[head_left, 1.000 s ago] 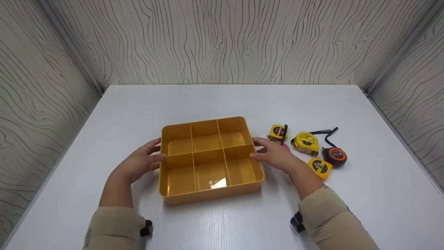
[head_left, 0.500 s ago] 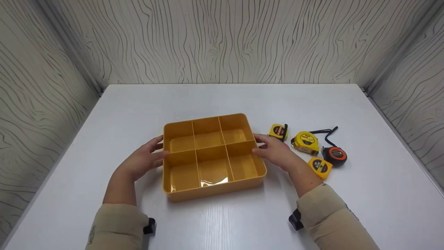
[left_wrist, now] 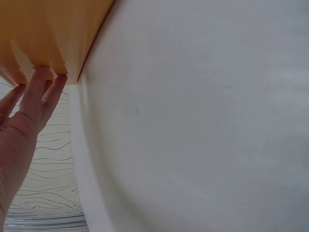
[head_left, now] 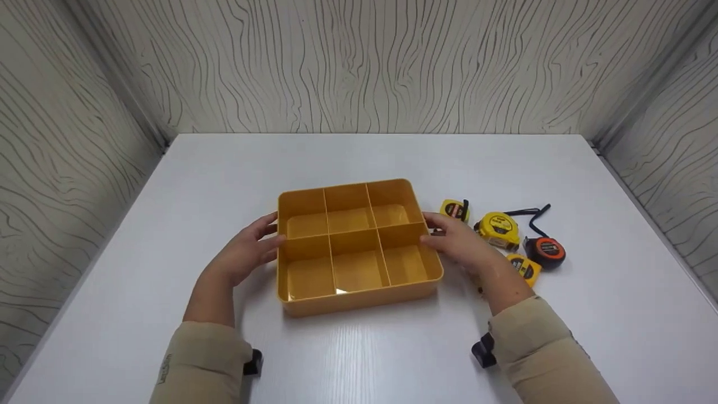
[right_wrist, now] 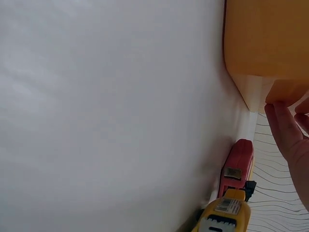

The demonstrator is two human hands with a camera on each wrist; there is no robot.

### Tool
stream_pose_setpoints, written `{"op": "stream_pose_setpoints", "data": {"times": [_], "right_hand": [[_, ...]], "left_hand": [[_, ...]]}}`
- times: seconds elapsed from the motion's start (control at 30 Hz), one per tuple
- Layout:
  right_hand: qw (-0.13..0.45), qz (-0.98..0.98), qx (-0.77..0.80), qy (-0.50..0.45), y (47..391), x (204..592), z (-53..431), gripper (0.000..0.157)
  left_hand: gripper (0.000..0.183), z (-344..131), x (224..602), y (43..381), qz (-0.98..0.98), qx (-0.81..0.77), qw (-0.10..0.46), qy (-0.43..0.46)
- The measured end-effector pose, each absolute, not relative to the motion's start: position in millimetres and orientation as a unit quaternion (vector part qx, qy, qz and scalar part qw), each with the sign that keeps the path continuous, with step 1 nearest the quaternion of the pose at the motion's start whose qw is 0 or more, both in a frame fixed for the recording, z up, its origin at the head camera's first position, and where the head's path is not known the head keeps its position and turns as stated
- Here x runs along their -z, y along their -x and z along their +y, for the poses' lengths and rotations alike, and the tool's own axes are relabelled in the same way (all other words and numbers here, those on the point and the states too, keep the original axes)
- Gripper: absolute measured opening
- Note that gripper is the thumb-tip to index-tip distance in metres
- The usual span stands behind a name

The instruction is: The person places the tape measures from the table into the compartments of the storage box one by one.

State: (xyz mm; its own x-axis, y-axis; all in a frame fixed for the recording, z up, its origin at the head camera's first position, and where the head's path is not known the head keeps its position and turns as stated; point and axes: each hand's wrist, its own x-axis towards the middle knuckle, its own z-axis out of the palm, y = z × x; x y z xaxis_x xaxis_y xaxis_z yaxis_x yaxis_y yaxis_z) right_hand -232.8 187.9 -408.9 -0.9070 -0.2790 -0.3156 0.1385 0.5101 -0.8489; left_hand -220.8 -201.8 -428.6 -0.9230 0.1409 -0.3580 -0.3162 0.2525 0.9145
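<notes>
A yellow six-compartment box (head_left: 359,303) sits slightly turned on the white table, its compartments bare. My left hand (head_left: 247,252) lies along its left side, thumb tip at the rim; in the left wrist view, straight fingers (left_wrist: 36,99) touch the box wall (left_wrist: 43,29). My right hand (head_left: 460,241) lies along the opposite side in the same manner, and the right wrist view shows its fingertips (right_wrist: 276,107) against the wall (right_wrist: 265,43). Nearest to the right hand are a yellow tape measure (head_left: 455,210) and a red tape measure (right_wrist: 236,166), which the hand hides in the head view.
Right of the right hand lie a yellow tape measure (head_left: 498,229) with a black strap (head_left: 538,216), an orange-and-black tape measure (head_left: 545,252) and an orange-yellow tape measure (head_left: 524,268), partly behind the wrist. Wood-grain panels (head_left: 359,67) enclose the white table (head_left: 359,359) at back and sides.
The box has slid to the right and slightly away from me, with both hands moving along at its sides. The red tape measure has gone out of sight behind the right hand.
</notes>
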Motion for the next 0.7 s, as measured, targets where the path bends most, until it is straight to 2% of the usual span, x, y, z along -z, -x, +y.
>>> {"op": "stream_pose_setpoints", "data": {"times": [0.4, 0.7], "right_hand": [[0.219, 0.842, 0.492, 0.016, 233.4, 410.4, 196.8, 0.055], [0.227, 0.845, 0.484, 0.021, 232.8, 407.0, 197.6, 0.054]], "left_hand": [[0.075, -190.9, 428.4, 227.2, 0.780, -0.596, 0.182, 0.053], [0.074, -190.9, 424.6, 223.3, 0.765, -0.609, 0.203, 0.053]]}}
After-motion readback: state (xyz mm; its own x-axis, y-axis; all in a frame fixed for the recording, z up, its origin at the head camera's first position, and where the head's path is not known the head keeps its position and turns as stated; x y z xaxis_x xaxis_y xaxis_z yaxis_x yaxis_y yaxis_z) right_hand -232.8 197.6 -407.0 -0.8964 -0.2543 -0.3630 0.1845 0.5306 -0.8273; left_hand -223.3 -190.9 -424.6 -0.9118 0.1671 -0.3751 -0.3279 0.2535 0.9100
